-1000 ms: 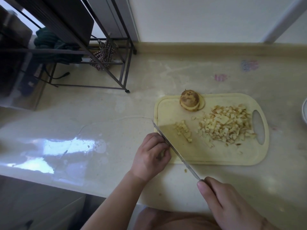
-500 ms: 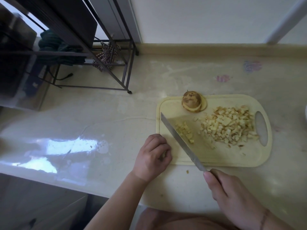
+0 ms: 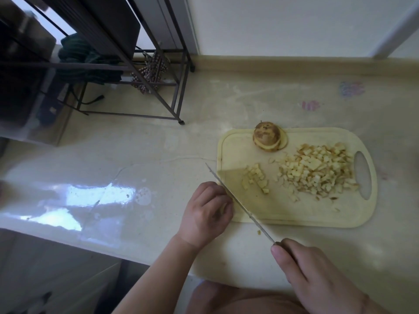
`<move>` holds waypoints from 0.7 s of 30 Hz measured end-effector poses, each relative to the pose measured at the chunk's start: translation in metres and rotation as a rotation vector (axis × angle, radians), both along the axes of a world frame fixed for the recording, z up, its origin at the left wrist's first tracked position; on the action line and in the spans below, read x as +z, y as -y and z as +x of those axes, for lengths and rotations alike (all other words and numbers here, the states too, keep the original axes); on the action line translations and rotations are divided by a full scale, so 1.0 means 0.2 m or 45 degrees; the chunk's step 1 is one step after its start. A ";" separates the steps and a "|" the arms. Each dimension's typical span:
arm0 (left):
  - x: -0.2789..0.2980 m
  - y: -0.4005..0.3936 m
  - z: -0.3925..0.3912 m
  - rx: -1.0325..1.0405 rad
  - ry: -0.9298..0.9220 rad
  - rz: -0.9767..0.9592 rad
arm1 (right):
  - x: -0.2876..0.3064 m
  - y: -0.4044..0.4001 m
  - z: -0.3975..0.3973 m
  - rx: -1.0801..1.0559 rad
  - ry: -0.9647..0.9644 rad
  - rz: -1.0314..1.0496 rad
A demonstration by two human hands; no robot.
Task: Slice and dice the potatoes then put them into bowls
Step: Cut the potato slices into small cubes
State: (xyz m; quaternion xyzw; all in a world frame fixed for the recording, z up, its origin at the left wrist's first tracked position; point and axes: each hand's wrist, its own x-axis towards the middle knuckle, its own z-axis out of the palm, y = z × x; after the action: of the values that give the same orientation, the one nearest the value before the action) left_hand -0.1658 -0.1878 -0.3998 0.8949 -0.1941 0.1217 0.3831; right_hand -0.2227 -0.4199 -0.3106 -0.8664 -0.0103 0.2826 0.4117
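The right hand (image 3: 315,277) is curled round the handle of a knife (image 3: 240,205), thumb laid along the top of the handle, and the handle itself is almost wholly hidden inside the fist. From that grip the blade runs up and to the left, passing over the near left corner of the cutting board (image 3: 294,214), with its tip past the board's left edge above the countertop (image 3: 158,155).

The left hand (image 3: 206,214) sits just left of the blade, about halfway along it, with its fingers curled in at the board's near left corner. Something pale shows between the fingertips and the blade, possibly a piece of potato, but the fingers cover it and I cannot tell whether the hand holds anything.

Right of the blade, near its middle, a small cluster of diced potato (image 3: 255,179) lies on the board. Further right, well away from the knife, is a much larger pile of potato cubes (image 3: 317,173), reaching almost to the board's handle hole. Beyond both, at the board's far edge, stands a potato end piece (image 3: 267,137), skin side up. One stray bit of potato (image 3: 259,232) lies on the countertop just beside the blade, off the board's near edge.

Far to the left of both hands, a dark metal rack (image 3: 158,87) stands at the back of the countertop.
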 end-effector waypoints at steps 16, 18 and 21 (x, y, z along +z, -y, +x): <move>-0.04 0.02 0.00 0.018 0.054 -0.034 | -0.08 -0.02 0.03 -0.024 0.058 -0.001; -0.04 0.02 0.00 0.018 0.061 -0.044 | -0.08 0.00 0.03 -0.026 0.042 -0.007; -0.04 0.02 0.00 0.011 0.065 -0.054 | -0.08 0.01 0.01 -0.038 0.016 -0.032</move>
State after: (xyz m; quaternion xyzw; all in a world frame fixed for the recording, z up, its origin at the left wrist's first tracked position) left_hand -0.1658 -0.1922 -0.4082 0.8839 -0.1974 0.1501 0.3965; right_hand -0.2202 -0.4224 -0.3257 -0.8733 0.0036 0.2710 0.4048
